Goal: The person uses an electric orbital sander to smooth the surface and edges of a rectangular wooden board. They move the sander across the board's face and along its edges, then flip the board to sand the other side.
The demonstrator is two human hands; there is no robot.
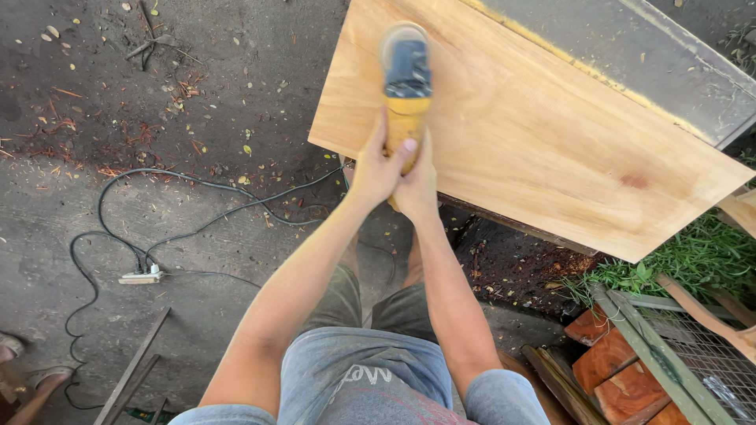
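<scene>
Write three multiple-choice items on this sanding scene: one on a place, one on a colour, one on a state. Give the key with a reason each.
1. Where does the power strip lie?
A. On the wooden board
B. On the ground, left of the person's arms
C. On the wire mesh panel

2. What colour is the body of the sander where the hands grip it?
A. Yellow
B. Red
C. Green

3. How is the sander held?
A. By the left hand alone
B. By no hand, lying loose
C. By both hands together

Key:
1 B, it sits on the grey ground amid black cables.
2 A, the handle is yellow below a dark top.
3 C, the left hand and right hand wrap the handle, with the pad resting on the wooden board.
</scene>
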